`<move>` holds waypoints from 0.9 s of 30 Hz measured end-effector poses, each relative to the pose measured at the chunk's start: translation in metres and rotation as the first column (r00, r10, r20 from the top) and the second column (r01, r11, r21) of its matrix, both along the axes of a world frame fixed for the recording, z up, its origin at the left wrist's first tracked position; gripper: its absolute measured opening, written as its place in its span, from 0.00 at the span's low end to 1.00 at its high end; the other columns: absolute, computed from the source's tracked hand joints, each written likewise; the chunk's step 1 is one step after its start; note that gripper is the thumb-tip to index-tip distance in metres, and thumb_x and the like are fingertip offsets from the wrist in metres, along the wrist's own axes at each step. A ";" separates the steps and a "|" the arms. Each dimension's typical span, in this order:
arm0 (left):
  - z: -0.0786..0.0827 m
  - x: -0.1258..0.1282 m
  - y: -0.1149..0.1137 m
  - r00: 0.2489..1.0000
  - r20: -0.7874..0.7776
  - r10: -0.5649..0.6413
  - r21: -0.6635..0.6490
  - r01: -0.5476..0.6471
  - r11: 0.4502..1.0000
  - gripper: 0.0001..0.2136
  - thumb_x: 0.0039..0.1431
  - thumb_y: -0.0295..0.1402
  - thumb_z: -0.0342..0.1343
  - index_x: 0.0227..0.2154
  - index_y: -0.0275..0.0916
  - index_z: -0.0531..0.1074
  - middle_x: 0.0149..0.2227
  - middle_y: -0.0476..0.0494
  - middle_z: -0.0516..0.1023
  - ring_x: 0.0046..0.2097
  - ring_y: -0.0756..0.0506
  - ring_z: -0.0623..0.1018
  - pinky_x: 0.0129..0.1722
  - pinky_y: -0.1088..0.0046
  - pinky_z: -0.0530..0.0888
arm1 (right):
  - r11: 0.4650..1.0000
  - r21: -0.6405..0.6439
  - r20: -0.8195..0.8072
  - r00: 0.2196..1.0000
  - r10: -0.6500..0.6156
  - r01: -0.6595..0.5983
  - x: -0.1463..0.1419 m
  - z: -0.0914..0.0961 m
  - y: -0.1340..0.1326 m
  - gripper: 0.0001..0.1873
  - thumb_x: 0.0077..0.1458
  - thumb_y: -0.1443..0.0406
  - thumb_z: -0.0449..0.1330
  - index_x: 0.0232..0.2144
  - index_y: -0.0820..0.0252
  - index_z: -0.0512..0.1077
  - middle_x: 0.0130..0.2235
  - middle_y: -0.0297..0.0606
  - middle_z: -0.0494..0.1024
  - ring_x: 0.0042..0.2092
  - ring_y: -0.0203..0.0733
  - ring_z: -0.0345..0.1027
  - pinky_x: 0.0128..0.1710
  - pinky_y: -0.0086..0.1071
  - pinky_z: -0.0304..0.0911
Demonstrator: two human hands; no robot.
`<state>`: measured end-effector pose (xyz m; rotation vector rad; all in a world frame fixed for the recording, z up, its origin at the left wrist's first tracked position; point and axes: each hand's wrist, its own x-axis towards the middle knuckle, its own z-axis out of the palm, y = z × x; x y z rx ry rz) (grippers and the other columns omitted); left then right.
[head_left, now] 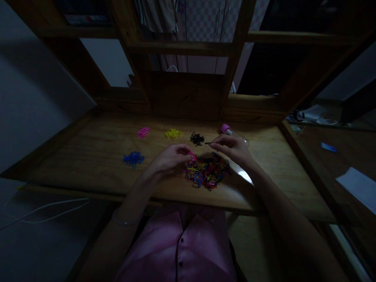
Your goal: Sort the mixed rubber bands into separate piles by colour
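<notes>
Pinching a pink band in my left hand and a black band in my right hand, I work over the mixed heap on the counter. A pink pile, yellow pile, black pile and blue pile lie apart, yet most bands look unsorted.

no readable text, labels, brands, numbers or signs anywhere, scene too dim

Open desk far left, bottle (tipped) right
</notes>
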<state>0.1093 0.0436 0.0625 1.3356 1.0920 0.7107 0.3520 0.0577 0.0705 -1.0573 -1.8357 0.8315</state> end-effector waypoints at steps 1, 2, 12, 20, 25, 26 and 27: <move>-0.003 0.001 0.001 0.999 0.030 0.022 -0.009 -0.022 1.000 0.09 0.47 0.33 0.64 0.30 0.36 0.72 0.30 0.48 0.76 0.30 0.51 0.75 0.29 0.76 0.70 | 1.000 -0.015 -0.002 1.000 0.005 -0.005 0.000 0.001 0.000 0.09 0.53 0.59 0.64 0.30 0.60 0.78 0.32 0.37 0.78 0.34 0.38 0.68 0.35 0.34 0.62; -0.007 0.001 0.002 0.998 0.060 0.034 -0.015 -0.034 0.999 0.10 0.47 0.33 0.64 0.31 0.36 0.72 0.31 0.47 0.77 0.30 0.50 0.75 0.30 0.75 0.70 | 0.999 -0.035 -0.012 1.000 0.021 -0.021 0.000 0.002 -0.001 0.09 0.53 0.59 0.64 0.31 0.59 0.78 0.32 0.37 0.78 0.35 0.38 0.69 0.36 0.34 0.63; -0.015 0.009 -0.001 0.983 0.181 0.026 -0.059 -0.016 0.998 0.09 0.47 0.32 0.65 0.32 0.36 0.73 0.29 0.48 0.76 0.29 0.51 0.74 0.29 0.77 0.70 | 0.885 -0.227 -0.154 0.912 0.380 -0.407 -0.013 -0.002 -0.008 0.08 0.52 0.61 0.65 0.34 0.58 0.80 0.47 0.40 0.78 0.48 0.44 0.72 0.50 0.39 0.65; -0.017 0.010 -0.005 0.983 0.175 0.061 -0.084 -0.046 0.995 0.09 0.47 0.31 0.65 0.33 0.37 0.76 0.31 0.45 0.78 0.33 0.49 0.76 0.31 0.74 0.72 | 0.914 -0.272 -0.121 0.953 0.279 -0.302 -0.011 0.002 -0.009 0.07 0.50 0.62 0.66 0.32 0.57 0.80 0.39 0.39 0.81 0.41 0.42 0.74 0.44 0.37 0.69; -0.011 0.007 -0.009 0.974 0.197 0.111 -0.160 -0.080 0.984 0.12 0.47 0.34 0.66 0.37 0.37 0.78 0.35 0.41 0.81 0.32 0.48 0.78 0.31 0.73 0.73 | 0.915 -0.288 -0.147 0.958 0.248 -0.281 -0.008 0.004 -0.009 0.07 0.49 0.61 0.67 0.32 0.58 0.81 0.39 0.40 0.81 0.42 0.44 0.74 0.44 0.37 0.69; -0.009 0.005 -0.010 0.972 0.198 0.123 -0.166 -0.090 0.982 0.13 0.47 0.34 0.66 0.37 0.37 0.78 0.36 0.40 0.81 0.32 0.48 0.78 0.31 0.73 0.74 | 0.917 -0.294 -0.146 0.961 0.236 -0.270 -0.007 0.003 -0.008 0.08 0.50 0.61 0.66 0.32 0.58 0.81 0.39 0.40 0.81 0.42 0.44 0.74 0.44 0.38 0.69; -0.007 0.003 -0.011 0.971 0.197 0.137 -0.166 -0.105 0.981 0.13 0.47 0.34 0.66 0.37 0.37 0.78 0.36 0.40 0.81 0.33 0.47 0.79 0.31 0.73 0.74 | 0.919 -0.299 -0.144 0.965 0.221 -0.256 -0.006 0.003 -0.008 0.08 0.50 0.61 0.66 0.33 0.58 0.81 0.39 0.40 0.81 0.42 0.44 0.74 0.45 0.38 0.69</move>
